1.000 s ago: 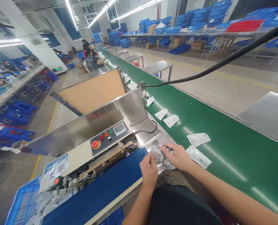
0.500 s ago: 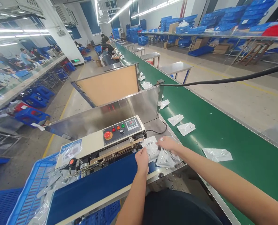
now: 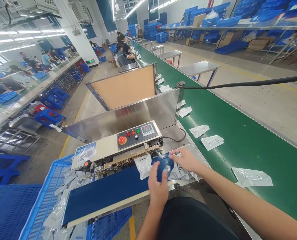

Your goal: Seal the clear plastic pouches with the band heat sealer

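Note:
A white plastic pouch (image 3: 142, 165) sits at the sealing machine's (image 3: 135, 135) band, its upper edge by the brass-coloured guide and its body over the blue belt (image 3: 100, 193). Just right of that pouch, my left hand (image 3: 159, 183) is open over the belt, thumb and fingers apart with nothing between them. My right hand (image 3: 187, 160) pinches the top of a small bunch of pouches (image 3: 180, 172) at the belt's right end. Its fingers partly cover them, so I cannot tell how many there are.
A green conveyor (image 3: 228, 133) carrying several scattered pouches (image 3: 212, 142) runs along the right. At the left end, a blue basket (image 3: 42, 196) holds a heap of pouches. A steel panel (image 3: 128, 113) stands behind the machine, and a black cable (image 3: 238, 85) crosses above the conveyor.
The pouch that was between my hands has moved left along the sealing band. My left hand has let go and opened. My right hand stays at the bunch; the view has shifted slightly.

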`<state>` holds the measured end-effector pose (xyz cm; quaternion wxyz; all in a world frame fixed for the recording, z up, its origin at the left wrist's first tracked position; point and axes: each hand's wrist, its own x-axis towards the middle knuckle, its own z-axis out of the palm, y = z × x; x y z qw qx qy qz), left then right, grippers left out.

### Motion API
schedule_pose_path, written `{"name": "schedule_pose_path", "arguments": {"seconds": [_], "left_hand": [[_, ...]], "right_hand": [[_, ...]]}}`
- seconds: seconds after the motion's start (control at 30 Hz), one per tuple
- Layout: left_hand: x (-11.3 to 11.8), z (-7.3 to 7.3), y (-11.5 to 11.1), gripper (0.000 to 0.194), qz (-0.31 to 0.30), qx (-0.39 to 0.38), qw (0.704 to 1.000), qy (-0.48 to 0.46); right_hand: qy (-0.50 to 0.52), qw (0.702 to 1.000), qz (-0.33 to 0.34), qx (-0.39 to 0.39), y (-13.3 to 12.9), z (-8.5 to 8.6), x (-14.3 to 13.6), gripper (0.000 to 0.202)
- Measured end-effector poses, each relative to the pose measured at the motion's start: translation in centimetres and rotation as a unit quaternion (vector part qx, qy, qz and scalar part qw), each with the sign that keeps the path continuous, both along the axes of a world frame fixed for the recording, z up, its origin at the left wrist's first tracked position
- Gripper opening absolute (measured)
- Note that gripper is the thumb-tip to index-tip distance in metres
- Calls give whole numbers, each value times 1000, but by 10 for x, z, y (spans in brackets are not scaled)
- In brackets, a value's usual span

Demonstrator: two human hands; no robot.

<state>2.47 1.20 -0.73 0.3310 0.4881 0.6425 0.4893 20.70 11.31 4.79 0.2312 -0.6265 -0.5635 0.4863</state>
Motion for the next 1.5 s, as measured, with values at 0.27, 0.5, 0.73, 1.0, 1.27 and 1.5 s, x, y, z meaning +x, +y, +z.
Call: {"name": "schedule_pose_path", "arguments": {"seconds": [0.27, 0.5, 0.73, 1.0, 1.27, 1.5], "left_hand": [[34, 7, 32, 61, -80, -52, 985, -146], [44, 3, 39, 54, -98, -53, 981, -161], [56, -24, 72, 54, 58, -155, 957, -237], [30, -41, 70, 54, 127, -146, 944, -265], [-18, -26, 28, 63, 208, -57, 967, -139], [24, 13, 9, 36, -105, -12, 993, -61]], "right_hand": [[88, 986, -138, -39, -5, 3, 22, 62], [120, 987, -97, -49, -33, -17, 37, 50], [16, 980, -191, -57, 5, -34, 45, 29], [-49, 993, -87, -62, 44, -39, -7, 21], [94, 987, -103, -77, 19, -25, -7, 36], [240, 941, -230, -62, -18, 1, -26, 66]]}}
